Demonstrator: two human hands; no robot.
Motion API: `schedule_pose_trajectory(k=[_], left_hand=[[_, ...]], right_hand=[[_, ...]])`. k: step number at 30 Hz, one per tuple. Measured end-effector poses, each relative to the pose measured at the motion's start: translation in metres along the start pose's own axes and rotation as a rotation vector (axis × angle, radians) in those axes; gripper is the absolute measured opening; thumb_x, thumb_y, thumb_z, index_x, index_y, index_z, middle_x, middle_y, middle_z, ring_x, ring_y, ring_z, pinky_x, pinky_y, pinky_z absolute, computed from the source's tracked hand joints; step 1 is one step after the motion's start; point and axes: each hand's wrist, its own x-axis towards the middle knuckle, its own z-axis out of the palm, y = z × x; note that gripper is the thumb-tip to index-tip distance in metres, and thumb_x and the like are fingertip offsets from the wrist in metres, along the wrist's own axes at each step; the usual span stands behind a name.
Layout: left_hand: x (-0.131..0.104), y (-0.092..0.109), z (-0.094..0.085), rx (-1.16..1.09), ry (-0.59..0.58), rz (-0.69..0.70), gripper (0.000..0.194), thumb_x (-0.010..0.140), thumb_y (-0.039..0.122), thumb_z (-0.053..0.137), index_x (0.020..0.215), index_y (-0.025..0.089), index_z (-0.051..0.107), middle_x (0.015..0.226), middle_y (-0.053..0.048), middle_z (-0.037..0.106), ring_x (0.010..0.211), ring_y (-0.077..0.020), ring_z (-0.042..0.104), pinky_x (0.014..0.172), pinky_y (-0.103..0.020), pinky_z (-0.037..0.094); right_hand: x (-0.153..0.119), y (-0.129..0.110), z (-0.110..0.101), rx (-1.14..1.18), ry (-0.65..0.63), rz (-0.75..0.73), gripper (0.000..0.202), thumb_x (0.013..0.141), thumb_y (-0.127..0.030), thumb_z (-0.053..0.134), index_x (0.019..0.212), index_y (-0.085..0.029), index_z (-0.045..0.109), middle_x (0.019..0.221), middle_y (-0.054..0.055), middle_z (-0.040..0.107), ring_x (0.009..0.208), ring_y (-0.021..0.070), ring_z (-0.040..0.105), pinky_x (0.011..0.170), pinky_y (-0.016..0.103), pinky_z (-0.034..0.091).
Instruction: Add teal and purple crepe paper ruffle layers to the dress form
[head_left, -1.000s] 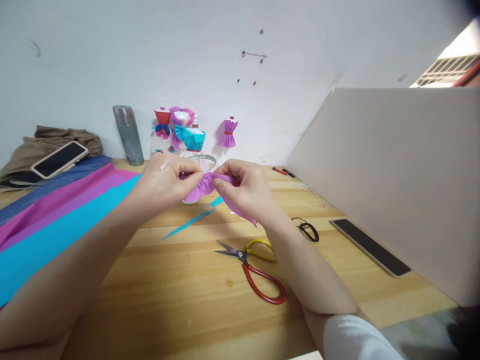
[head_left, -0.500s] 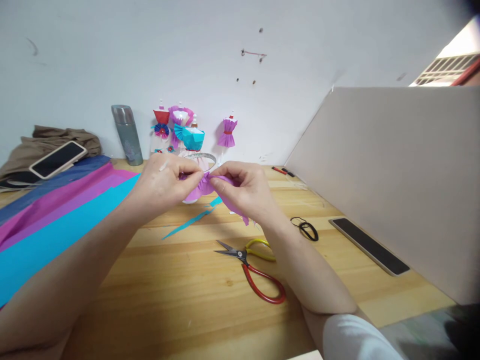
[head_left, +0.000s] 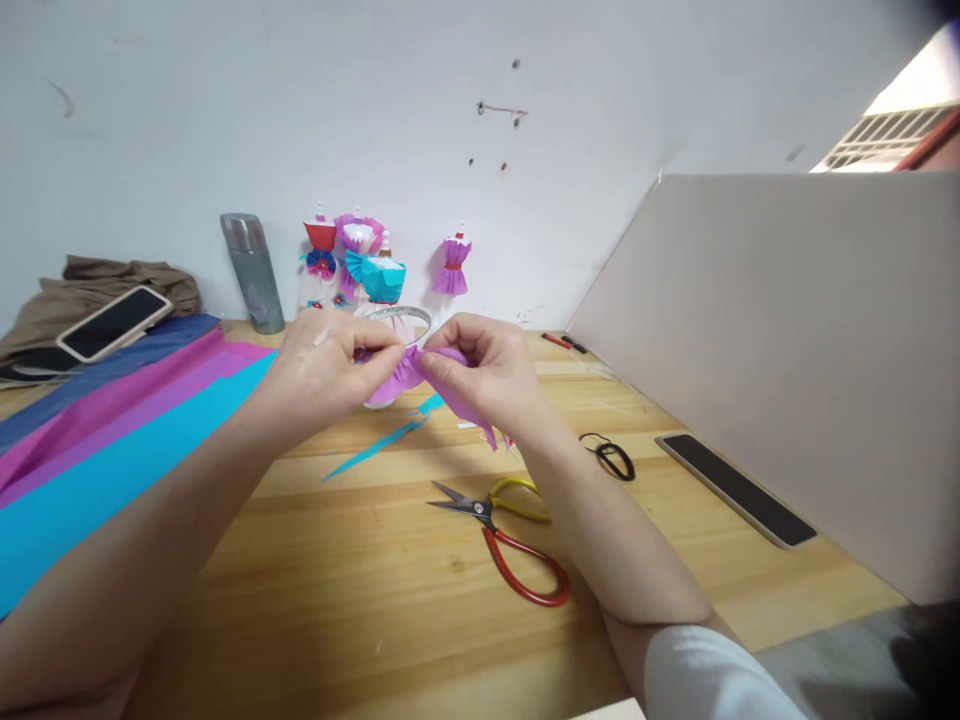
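Observation:
Both hands meet over the middle of the table, pinching a strip of purple crepe paper (head_left: 401,377). My left hand (head_left: 322,360) is closed on its gathered part, and my right hand (head_left: 484,365) is closed on it just beside, fingertips nearly touching. The paper's loose end hangs down below my right hand. Behind the hands stands a tape roll (head_left: 409,322), partly hidden. Scissors (head_left: 480,508) with yellow and red handles lie with blades apart, nearer to me. Cut blue paper scraps (head_left: 379,448) lie below the hands.
Folded crepe sheets (head_left: 142,440) lie at the left beside a phone (head_left: 114,322) on brown cloth. A bottle (head_left: 253,275) and several small paper dresses (head_left: 452,266) stand by the wall. To the right are black hair ties (head_left: 615,461), a dark flat device (head_left: 735,490) and a board (head_left: 780,350).
The view has shifted very slightly. Beneath my right hand the purple paper's hanging end has moved a little; both hands keep their pinch.

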Motion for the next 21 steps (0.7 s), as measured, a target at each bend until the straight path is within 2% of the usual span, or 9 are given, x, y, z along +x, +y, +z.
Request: schedule_pose_trajectory(k=[12,16,21], left_hand=[[-0.0018,0.0000,0.0025,0.009,0.012,0.055,0.030,0.084,0.030,0.049,0.058,0.017,0.056,0.052,0.003,0.033,0.055,-0.0098,0.030,0.054,-0.027,0.023],[-0.0019,-0.0002,0.0035,0.076,0.027,0.113,0.030,0.084,0.028,0.050,0.056,0.017,0.056,0.052,0.003,0.038,0.055,-0.0100,0.030,0.055,-0.029,0.022],[0.0009,0.0001,0.0002,0.098,-0.044,0.153,0.035,0.086,0.029,0.048,0.053,0.018,0.053,0.053,0.000,0.048,0.056,-0.0113,0.038,0.057,-0.029,0.027]], right_hand=[[0.0006,0.0060,0.0013,-0.071,0.042,0.029,0.020,0.073,-0.028,0.066,0.062,-0.019,0.051,0.056,-0.005,0.051,0.053,0.0083,0.041,0.050,0.023,0.033],[0.0012,0.0030,0.0007,-0.097,0.054,0.065,0.020,0.070,-0.026,0.065,0.059,-0.019,0.049,0.054,-0.005,0.049,0.052,0.0080,0.040,0.049,0.023,0.031],[0.0046,0.0039,-0.0012,-0.070,0.052,0.109,0.027,0.066,-0.032,0.069,0.056,-0.020,0.047,0.051,-0.006,0.046,0.050,0.0077,0.039,0.046,0.023,0.029]])
